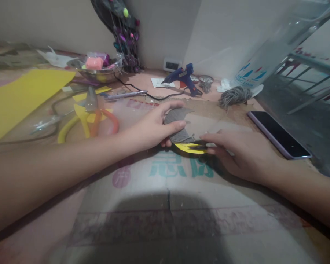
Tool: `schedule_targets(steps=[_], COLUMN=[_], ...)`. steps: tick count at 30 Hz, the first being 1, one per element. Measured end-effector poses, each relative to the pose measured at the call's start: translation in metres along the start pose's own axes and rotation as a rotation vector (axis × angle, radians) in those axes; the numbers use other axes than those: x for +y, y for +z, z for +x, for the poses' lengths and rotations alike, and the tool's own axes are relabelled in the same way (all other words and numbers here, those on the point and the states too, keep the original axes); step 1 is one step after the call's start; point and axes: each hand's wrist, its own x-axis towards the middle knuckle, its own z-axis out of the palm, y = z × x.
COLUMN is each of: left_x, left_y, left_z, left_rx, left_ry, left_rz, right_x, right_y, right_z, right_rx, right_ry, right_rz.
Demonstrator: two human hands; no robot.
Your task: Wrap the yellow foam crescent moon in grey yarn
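My left hand (154,126) grips a grey rounded craft piece wrapped in yarn (176,119), thumb and fingers closed on its left edge. My right hand (242,154) lies just to the right of it, fingers together, pressing down on a yellow foam cut-out (189,148) that sits under the grey piece. Both rest on a flattened cardboard sheet with teal print (165,183). What the right fingertips pinch is partly hidden.
Orange and yellow scissors (92,117) lie left of my left hand, beside a yellow foam sheet (22,95). A blue glue gun (184,79), a grey yarn bundle (235,96), a metal bowl of craft bits (99,69) and a phone (277,134) surround the work.
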Motion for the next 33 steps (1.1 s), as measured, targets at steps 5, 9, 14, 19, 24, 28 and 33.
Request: schedule_targets(steps=[5,9,14,19,24,28,33], left_x=[0.0005,-0.0006,-0.0036,-0.0015,-0.0017,-0.0039,-0.0041], left_y=[-0.0006,-0.0011,-0.0015,-0.0011,-0.0014,-0.002,-0.0013], left_z=[-0.001,-0.001,0.0003,0.0012,0.0017,0.0026,0.0021], left_rx=[0.01,-0.009,-0.025,-0.036,-0.043,-0.05,-0.058], left_ry=[0.0,0.022,0.042,0.012,0.003,0.012,0.018], left_rz=[0.025,0.054,0.063,0.083,0.088,0.081,0.078], right_x=[0.0011,0.0024,0.004,0.0015,0.0,0.0017,0.0021], right_y=[0.0009,0.0015,0.0032,0.0042,0.0039,0.0036,0.0024], right_z=[-0.0021,-0.0008,0.0001,0.0033,0.0059,0.0057,0.0029], right_rx=[-0.062,-0.052,-0.022,-0.007,-0.01,-0.022,0.036], right_ry=[-0.037,-0.093,-0.13,-0.166,-0.211,-0.238,-0.295], right_rz=[-0.002,-0.066,-0.131,-0.156,-0.187,-0.176,-0.107])
